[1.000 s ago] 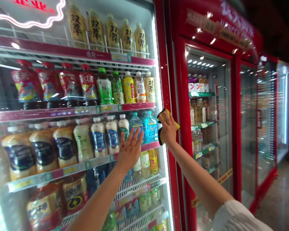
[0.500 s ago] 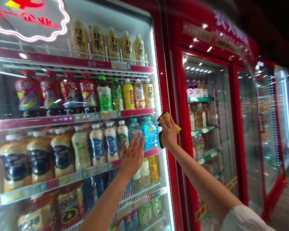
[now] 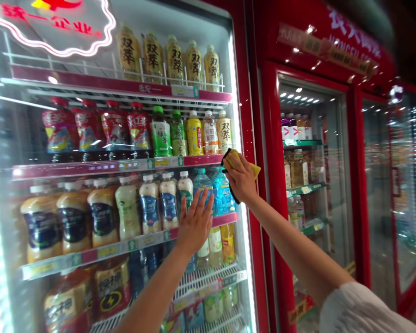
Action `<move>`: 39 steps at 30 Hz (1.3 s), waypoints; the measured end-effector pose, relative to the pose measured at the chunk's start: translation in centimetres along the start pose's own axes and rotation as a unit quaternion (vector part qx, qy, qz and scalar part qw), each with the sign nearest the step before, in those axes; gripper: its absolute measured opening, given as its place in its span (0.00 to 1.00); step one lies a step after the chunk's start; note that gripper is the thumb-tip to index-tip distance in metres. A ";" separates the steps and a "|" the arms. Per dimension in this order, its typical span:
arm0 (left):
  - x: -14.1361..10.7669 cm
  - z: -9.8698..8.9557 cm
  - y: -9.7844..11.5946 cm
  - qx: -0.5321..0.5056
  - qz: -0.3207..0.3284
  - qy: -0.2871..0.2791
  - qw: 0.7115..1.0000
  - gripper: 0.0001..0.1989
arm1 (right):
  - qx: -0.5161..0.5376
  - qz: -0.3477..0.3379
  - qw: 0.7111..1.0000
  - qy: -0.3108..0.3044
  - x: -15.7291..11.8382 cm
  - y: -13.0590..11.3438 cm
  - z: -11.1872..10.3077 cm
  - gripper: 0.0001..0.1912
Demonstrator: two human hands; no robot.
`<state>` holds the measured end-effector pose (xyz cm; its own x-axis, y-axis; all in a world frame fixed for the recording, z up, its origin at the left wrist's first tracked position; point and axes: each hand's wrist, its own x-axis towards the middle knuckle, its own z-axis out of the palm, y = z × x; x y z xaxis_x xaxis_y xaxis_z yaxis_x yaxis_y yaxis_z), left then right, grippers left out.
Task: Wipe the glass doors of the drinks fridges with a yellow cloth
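My left hand (image 3: 196, 224) lies with fingers spread on the glass door (image 3: 190, 23) of a lit drinks fridge, in front of the blue-labelled bottles on the middle shelf. To its right and a little higher, my right hand (image 3: 243, 181) grips a yellow cloth (image 3: 254, 170) with black edging. The cloth is pressed on the door near its bright right edge, partly covering a blue bottle (image 3: 222, 189) behind the glass. Part of the cloth is hidden under my fingers.
Behind the glass, several shelves hold bottles, among them red-capped ones (image 3: 114, 125) and white-capped ones (image 3: 102, 212). A neon sign (image 3: 52, 18) glows at the upper left. More red-framed fridges (image 3: 272, 152) stand in a row on the right.
The cloth and my right hand have slid left across the door, from its lit edge onto the glass by the blue bottle. My left hand stays nearly in place. The view has shifted slightly.
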<state>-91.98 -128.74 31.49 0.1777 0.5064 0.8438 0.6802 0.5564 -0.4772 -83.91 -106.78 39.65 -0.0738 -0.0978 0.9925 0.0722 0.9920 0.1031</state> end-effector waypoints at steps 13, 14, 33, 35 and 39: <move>-1.0 -1.5 -2.1 0.015 -0.014 -0.011 1.000 0.43 | 0.021 -0.005 0.998 0.060 1.8 -1.8 1.4 0.21; -1.1 -1.5 -2.2 0.017 -0.014 -0.012 1.000 0.43 | 0.024 -0.023 0.998 0.047 1.4 -2.4 1.5 0.21; -3.2 -4.1 -6.0 0.011 -0.022 -0.040 0.999 0.37 | 0.028 -0.089 0.995 -0.034 -0.7 -7.7 1.6 0.24; -3.6 -4.5 -6.6 0.014 -0.017 -0.046 0.999 0.37 | 0.038 -0.093 0.995 -0.029 -1.1 -6.8 1.1 0.23; -4.4 -5.1 -8.0 0.023 -0.018 -0.044 0.999 0.37 | 0.038 -0.011 0.998 0.053 1.6 -7.4 2.1 0.24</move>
<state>-94.55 -138.78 32.88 0.0894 0.5404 0.8366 0.6510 0.6040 -0.4597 -86.66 -114.16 40.34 0.0323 -0.1240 0.9918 -0.0049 0.9922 0.1242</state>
